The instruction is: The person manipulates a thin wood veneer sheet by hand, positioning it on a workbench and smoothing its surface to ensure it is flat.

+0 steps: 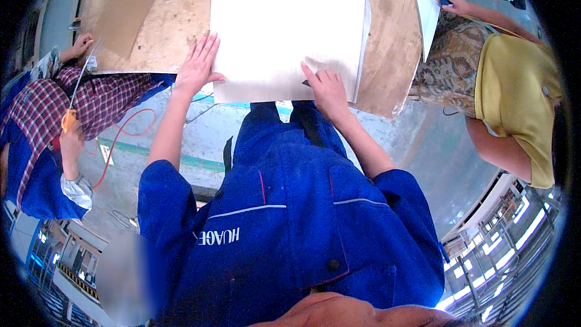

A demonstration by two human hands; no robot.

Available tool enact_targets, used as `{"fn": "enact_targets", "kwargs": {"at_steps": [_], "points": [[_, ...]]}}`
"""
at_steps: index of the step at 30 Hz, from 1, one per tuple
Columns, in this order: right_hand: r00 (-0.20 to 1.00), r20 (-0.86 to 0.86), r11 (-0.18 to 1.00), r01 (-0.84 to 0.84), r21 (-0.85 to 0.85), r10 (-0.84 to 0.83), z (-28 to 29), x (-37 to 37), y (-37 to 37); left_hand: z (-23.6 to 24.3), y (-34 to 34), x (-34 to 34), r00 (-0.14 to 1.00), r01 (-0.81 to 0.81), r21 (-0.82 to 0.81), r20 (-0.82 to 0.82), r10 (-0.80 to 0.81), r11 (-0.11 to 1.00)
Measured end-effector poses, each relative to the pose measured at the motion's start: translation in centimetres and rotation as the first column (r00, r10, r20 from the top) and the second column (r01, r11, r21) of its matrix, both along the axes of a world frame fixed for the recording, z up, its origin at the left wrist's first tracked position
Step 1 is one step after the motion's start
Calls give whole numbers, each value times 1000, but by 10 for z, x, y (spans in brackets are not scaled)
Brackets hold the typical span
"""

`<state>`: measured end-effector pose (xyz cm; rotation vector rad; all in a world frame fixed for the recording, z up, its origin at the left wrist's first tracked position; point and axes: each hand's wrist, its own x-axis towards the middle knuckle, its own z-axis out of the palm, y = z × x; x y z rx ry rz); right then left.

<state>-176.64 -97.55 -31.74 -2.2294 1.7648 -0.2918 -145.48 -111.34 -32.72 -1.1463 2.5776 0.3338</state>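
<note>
A large white sheet [284, 30] lies on the wooden tabletop in front of me, with a thin greyish layer showing past its top and right edges. My left hand [198, 66] rests flat at the sheet's left edge, fingers stretched over the wood and thumb touching the sheet. Near the sheet's lower right, my right hand [328, 88] is down on it with the index finger extended and the other fingers curled. A small dark pointed piece [307, 83] sticks out beside that index finger; most of it is hidden by the hand.
A brown board [128, 15] lies on the table [181, 0] to the left. There a person in a checked apron [109, 100] holds an orange-handled tool [69, 120] with a long thin shaft. At right, another person in a yellow garment [514, 109] grips something dark by a pale panel [426, 6].
</note>
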Motion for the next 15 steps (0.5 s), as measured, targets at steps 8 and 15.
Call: {"fn": "enact_targets", "kwargs": {"at_steps": [8,15], "points": [[986,-161,886,105,452,-35,7,24,-20,-4,-1,0,991,28,-11,134,-26,1000],[989,-141,866,115,486,-52,-1,28,-35,-3,-2,0,994,19,-4,109,-18,1000]]}}
